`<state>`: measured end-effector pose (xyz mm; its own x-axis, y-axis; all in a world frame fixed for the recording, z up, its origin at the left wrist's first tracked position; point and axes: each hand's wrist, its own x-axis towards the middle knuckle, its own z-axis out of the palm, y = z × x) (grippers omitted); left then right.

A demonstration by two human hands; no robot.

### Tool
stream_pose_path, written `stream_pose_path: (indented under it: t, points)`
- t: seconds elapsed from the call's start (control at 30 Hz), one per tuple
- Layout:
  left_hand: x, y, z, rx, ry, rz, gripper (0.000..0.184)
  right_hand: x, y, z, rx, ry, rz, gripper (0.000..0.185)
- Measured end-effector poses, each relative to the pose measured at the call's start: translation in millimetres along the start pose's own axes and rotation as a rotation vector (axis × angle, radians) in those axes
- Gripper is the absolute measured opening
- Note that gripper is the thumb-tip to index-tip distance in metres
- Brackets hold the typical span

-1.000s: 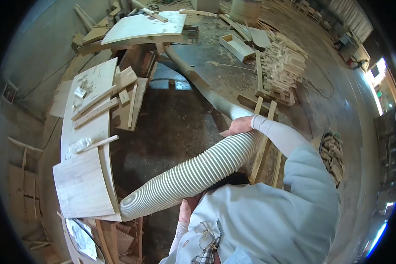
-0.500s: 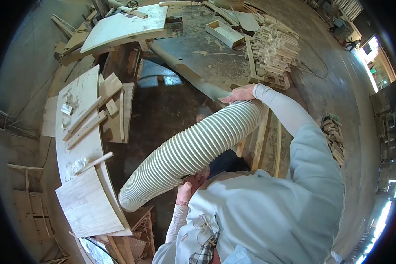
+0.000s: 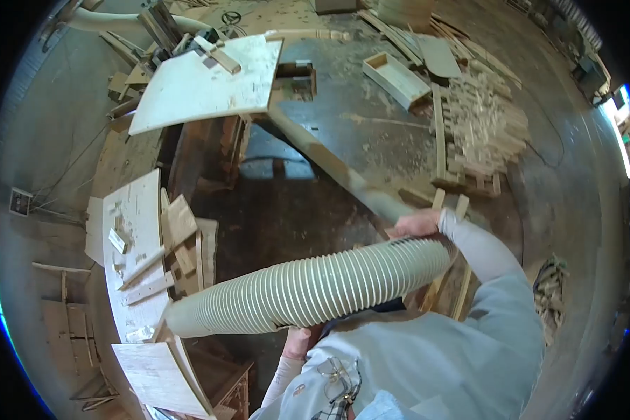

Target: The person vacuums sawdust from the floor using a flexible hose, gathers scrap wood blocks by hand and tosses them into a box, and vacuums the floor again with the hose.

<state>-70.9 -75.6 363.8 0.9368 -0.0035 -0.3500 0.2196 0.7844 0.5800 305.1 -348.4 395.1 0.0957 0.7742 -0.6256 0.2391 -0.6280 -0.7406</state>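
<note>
A thick, pale ribbed hose (image 3: 308, 288) lies across the front of my body. My right hand (image 3: 418, 223) grips it from above near its right end, fingers over the ribs. Under the middle of the hose is my left hand (image 3: 299, 343), closed against its underside, with the fingers partly hidden. The hose's left end reaches the edge of a long pale board (image 3: 129, 280). Close beyond my right hand runs a smooth grey duct (image 3: 322, 155) along the floor; whether it joins the hose is hidden.
Wood offcuts (image 3: 182, 224) lie on the long board at left. A bench with a white top (image 3: 210, 84) stands ahead. Stacked wooden pieces (image 3: 486, 126) and an open wooden box (image 3: 397, 80) are at the right back. Scraps (image 3: 551, 294) sit on the floor at right.
My view has shifted, so the surroundings sit lower in it. The hose has swung flatter, its right end and my right hand now lower in view. Both hands keep their hold.
</note>
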Motion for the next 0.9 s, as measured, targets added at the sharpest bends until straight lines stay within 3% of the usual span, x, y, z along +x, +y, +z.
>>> stream_pose_path:
  t: [0.1, 0.13, 0.2, 0.27, 0.33, 0.37, 0.53, 0.6, 0.63, 0.67, 0.73, 0.77, 0.8, 0.9]
  points:
    - [54, 28, 43, 0.051, -0.010, 0.078, 0.118, -24, -12, -54, -0.010, -0.033, 0.039, 0.079]
    - [71, 33, 56, 0.067, 0.126, 0.028, 0.116, -34, -18, -67, 0.014, -0.025, 0.058, 0.078]
    - [103, 30, 39, 0.131, -0.020, 0.085, 0.116, -41, -10, -91, 0.035, -0.012, 0.082, 0.077]
    - [142, 35, 35, 0.203, -0.103, 0.099, 0.121, -42, 14, -111, 0.327, -0.036, 0.218, 0.077]
    - [182, 54, 55, 0.313, -0.270, 0.241, 0.102, -62, 2, -129, 0.426, 0.103, 0.120, 0.069]
    - [207, 49, 42, 0.239, -0.143, 0.241, 0.091, -57, 22, -137, 0.465, 0.130, 0.049, 0.070]
    - [328, 97, 112, 0.165, -0.171, 0.481, 0.090, -69, 52, -192, 0.516, 0.312, -0.001, 0.082]
    - [372, 134, 136, 0.109, -0.124, 0.527, 0.093, -81, 34, -204, 0.322, 0.603, -0.325, 0.086]
    - [394, 154, 148, 0.080, -0.090, 0.537, 0.097, -85, 27, -204, 0.443, 0.660, -0.335, 0.101]
    - [416, 173, 164, 0.004, -0.024, 0.551, 0.103, -86, 19, -203, 0.447, 0.682, -0.320, 0.101]
    - [464, 207, 163, 0.028, -0.274, 0.538, 0.088, -82, 5, -195, 0.323, 1.064, -0.365, 0.124]
    - [484, 220, 167, 0.022, -0.274, 0.519, 0.084, -82, 5, -192, 0.152, 1.192, -0.250, 0.141]
    - [502, 239, 183, 0.017, -0.274, 0.504, 0.081, -79, 5, -191, 0.163, 1.196, -0.235, 0.141]
    - [555, 283, 223, 0.126, -0.340, 0.519, 0.082, -52, 12, -175, -0.295, 1.649, 0.023, 0.144]
